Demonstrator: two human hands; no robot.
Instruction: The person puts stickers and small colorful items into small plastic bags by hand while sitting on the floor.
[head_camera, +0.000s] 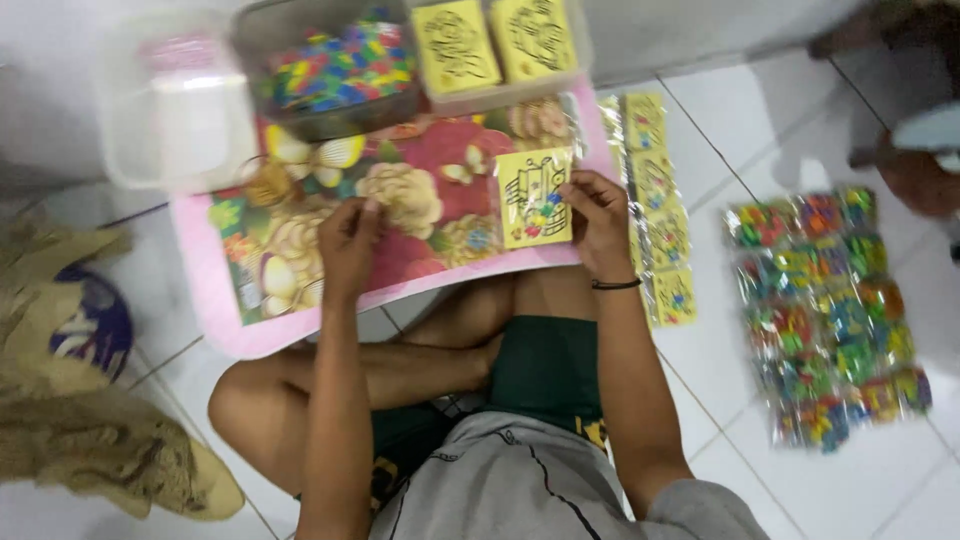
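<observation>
The yellow card (535, 197), square with a dark line drawing and a few coloured bits stuck on, lay right of centre on the flowered mat (400, 200). The right hand (598, 222) gripped its right edge. The left hand (348, 245) rested on the mat with fingers curled, holding nothing visible.

Under your right hand (598, 222) lies a yellow card (537, 197) that looks like thin matt paper with a printed line drawing. Your left hand (347, 243) rests on a flowered mat (400, 190), smooth and slightly glossy like plastic sheet, with a pink rim. The tubs (180, 105) are cloudy translucent plastic. The packets (830, 310) on the floor (870, 480) are shiny clear film. The floor is glossy white tile. The sack (70, 400) looks coarse, rough woven cloth.
</observation>
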